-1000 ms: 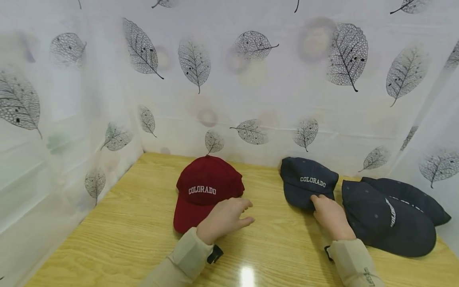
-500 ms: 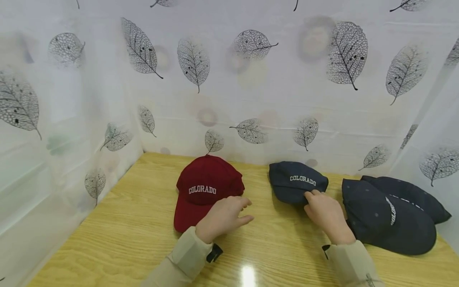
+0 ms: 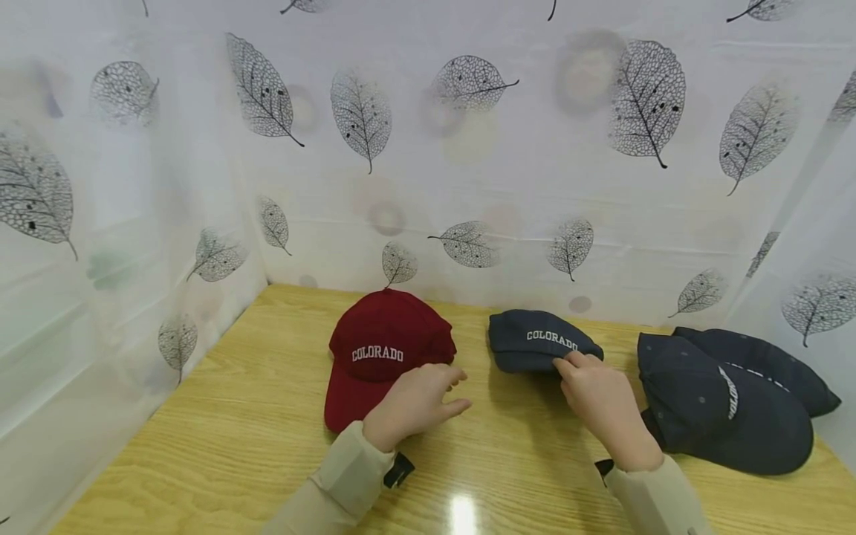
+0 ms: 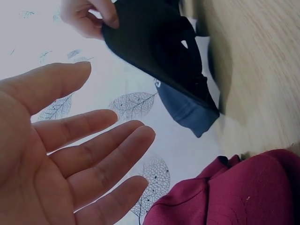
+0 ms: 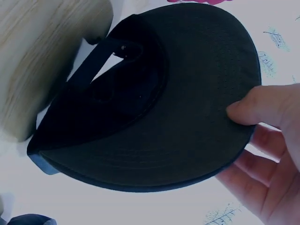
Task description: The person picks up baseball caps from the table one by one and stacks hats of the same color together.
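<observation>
My right hand [image 3: 597, 394] pinches the brim of a navy baseball cap [image 3: 535, 331] lettered COLORADO. In the right wrist view the thumb presses the underside of the brim [image 5: 201, 103], with the other fingers on its far side. The cap is tilted, brim raised, and its inside and back strap opening show from below. My left hand [image 3: 417, 405] hovers with fingers spread and nothing in it, palm showing in the left wrist view. Just behind that hand sits a red baseball cap [image 3: 384, 334], also lettered COLORADO; the hand hides part of its brim.
Two more dark navy caps lie overlapping at the right: a front cap [image 3: 722, 409] and one behind it [image 3: 769, 364]. All stand on a yellow wood-grain table [image 3: 221, 431]. A white curtain [image 3: 414, 148] with a leaf print closes off the back and sides.
My right hand has moved the navy cap left, away from the two dark caps, and tipped its brim upward. The left hand and red cap stay nearly still.
</observation>
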The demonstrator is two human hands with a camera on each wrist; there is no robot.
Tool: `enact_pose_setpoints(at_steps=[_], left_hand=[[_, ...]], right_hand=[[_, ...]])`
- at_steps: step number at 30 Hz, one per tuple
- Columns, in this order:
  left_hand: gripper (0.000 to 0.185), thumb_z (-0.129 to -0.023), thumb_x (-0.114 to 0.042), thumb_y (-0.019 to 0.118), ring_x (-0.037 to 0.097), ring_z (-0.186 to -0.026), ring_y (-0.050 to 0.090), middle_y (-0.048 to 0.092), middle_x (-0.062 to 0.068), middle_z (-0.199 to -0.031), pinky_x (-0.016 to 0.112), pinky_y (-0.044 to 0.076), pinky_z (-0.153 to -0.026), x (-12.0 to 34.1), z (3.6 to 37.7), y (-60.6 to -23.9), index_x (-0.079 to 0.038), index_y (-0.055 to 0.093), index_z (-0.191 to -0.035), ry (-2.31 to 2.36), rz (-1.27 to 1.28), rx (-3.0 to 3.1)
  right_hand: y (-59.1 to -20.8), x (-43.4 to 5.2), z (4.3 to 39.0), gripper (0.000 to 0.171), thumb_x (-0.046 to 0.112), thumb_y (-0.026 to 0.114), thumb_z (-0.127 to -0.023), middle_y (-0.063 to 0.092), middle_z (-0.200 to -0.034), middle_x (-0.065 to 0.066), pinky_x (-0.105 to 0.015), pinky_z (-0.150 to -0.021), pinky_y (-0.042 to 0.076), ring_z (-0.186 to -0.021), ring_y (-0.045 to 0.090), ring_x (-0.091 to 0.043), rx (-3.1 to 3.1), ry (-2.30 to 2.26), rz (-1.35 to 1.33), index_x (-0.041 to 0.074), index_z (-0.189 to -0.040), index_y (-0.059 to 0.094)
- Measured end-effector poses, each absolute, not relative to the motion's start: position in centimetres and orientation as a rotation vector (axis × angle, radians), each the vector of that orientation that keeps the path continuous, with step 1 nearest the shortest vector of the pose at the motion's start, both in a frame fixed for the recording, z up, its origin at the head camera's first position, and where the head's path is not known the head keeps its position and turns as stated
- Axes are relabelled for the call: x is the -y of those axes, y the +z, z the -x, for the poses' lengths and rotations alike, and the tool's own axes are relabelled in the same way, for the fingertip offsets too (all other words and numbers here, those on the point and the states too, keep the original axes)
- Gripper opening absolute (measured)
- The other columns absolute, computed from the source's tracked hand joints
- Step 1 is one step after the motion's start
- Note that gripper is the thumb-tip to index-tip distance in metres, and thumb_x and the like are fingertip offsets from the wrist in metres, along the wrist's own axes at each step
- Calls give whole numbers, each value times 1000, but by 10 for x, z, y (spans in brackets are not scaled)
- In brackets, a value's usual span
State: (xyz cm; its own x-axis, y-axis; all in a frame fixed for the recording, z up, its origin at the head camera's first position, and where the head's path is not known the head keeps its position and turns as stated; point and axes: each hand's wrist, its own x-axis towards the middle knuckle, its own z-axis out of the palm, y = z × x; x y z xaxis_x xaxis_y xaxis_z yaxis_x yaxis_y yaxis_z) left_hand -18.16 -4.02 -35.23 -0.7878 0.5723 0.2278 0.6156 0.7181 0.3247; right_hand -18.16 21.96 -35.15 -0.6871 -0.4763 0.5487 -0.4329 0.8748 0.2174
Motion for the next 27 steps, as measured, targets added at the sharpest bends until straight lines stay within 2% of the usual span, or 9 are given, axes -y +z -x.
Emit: enact_pose_setpoints(at_steps=[12, 14, 15, 17, 21, 27], left_hand=[[28, -82, -28, 63, 12, -79, 57, 62, 1, -89, 23, 46, -63, 42, 184, -350, -8, 61, -101, -667, 895, 2791], [25, -82, -25, 63, 13, -79, 57, 61, 2, -88, 24, 46, -63, 43, 185, -350, -7, 61, -99, -709, 875, 2762], [25, -82, -24, 63, 14, -79, 57, 61, 3, -88, 25, 46, -64, 44, 186, -350, -6, 61, -99, -741, 857, 2751], [27, -82, -23, 62, 15, -81, 57, 61, 5, -91, 27, 47, -68, 45, 188, -349, -5, 60, -101, -819, 812, 2728], [40, -84, -22, 61, 20, -93, 55, 56, 13, -105, 34, 45, -79, 48, 191, -346, 3, 52, -114, -1042, 702, 2671], [58, -88, -23, 55, 29, -114, 42, 38, 20, -128, 42, 42, -84, 56, 197, -343, 8, 31, -131, -1485, 543, 2512]], right_hand=[[-343, -216, 174, 30, -6, 70, -59, 59, -78, -13, -31, -42, 44, -65, 56, -26, 2161, 39, -799, -5, -89, 66], [-340, -215, 172, 28, -6, 66, -62, 59, -77, -14, -32, -42, 44, -64, 56, -27, 2115, 67, -818, -5, -90, 66], [-339, -214, 171, 23, -5, 63, -67, 59, -77, -14, -32, -42, 44, -64, 55, -27, 2090, 83, -826, -6, -90, 66], [-337, -212, 170, 19, 2, 53, -79, 59, -77, -14, -33, -42, 44, -64, 55, -27, 2047, 100, -827, -5, -91, 66], [-335, -206, 167, 37, 12, 34, -92, 59, -76, -13, -33, -43, 44, -61, 55, -26, 1932, 137, -823, -5, -89, 67], [-331, -197, 163, 28, 5, 42, -88, 57, -71, -13, -33, -42, 42, -55, 53, -26, 1722, 203, -856, -7, -86, 67]])
